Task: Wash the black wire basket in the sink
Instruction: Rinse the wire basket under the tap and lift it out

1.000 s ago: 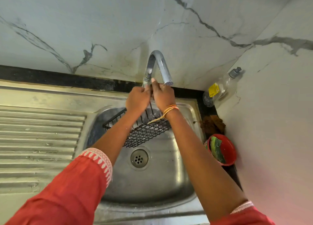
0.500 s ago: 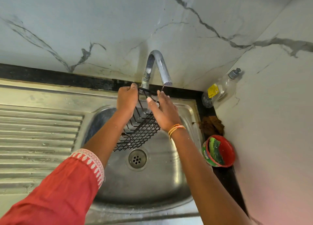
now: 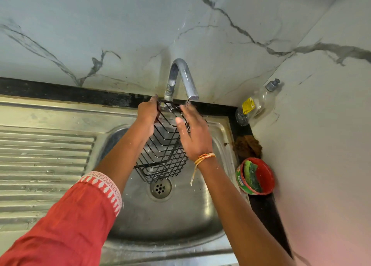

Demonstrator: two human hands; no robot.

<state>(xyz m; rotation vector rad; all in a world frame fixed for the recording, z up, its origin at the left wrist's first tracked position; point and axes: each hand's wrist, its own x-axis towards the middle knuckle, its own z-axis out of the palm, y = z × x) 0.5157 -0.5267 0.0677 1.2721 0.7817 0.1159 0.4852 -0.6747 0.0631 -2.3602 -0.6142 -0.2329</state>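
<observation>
The left hand (image 3: pixel 147 116) grips the top rim of the black wire basket (image 3: pixel 163 151), tilted above the steel sink (image 3: pixel 221 143); the right hand (image 3: pixel 195 137), fingers straight, touches its right side under the chrome tap (image 3: pixel 185 79).

**Black wire, steel grey, red at the edges**

I see a black wire basket (image 3: pixel 163 153) with a grid-patterned base over the grey steel sink (image 3: pixel 176 221). My sleeve (image 3: pixel 66 225) is red with a white patterned cuff; an orange-yellow thread (image 3: pixel 203 157) circles the other wrist. White wall (image 3: pixel 120 29) with grey veins, red tub (image 3: pixel 266 175) holding a green scrubber (image 3: pixel 252 175), yellow-labelled clear bottle (image 3: pixel 259 103).
</observation>
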